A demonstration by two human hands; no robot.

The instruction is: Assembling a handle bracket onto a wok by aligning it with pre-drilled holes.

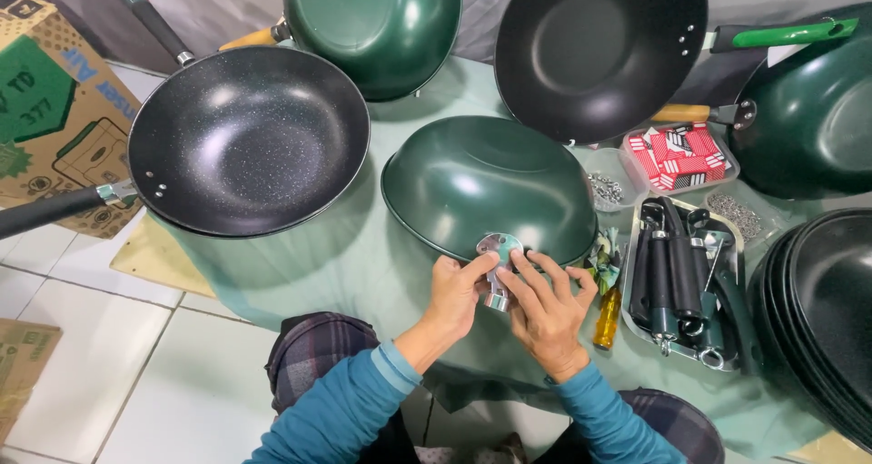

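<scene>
Several woks are spread around an upturned green wok [490, 187], which serves as the landmark on the pale green cloth [345, 264]. Far left of it, a printed cardboard box [50, 110] is seen on the white tiled floor [118, 373]. Between box and upturned wok, a speckled black wok [247, 142] with a dark handle is laid open side up. Behind the landmark, a second green wok [381, 24] with a wooden handle is propped, and to its right a black wok [599, 46] with a bright green handle.

At the near rim of the upturned wok, a metal handle bracket [498, 262] is pressed against the shell. It is pinched by the left hand [454, 293] between thumb and curled fingers, while the right hand [548, 308] is laid partly open with its fingertips on the bracket's lower end.

Just right of the landmark, a yellow-handled screwdriver [607, 317] is lying on the cloth. Further right, a clear tub [679, 155] is filled with small red and white packets; small dishes [607, 188] beside it hold metal screws or washers. Below them, a metal tray [681, 282] is loaded with black handles. At the far right, another green wok [813, 119] and a stack of black woks [817, 319] are seen.
</scene>
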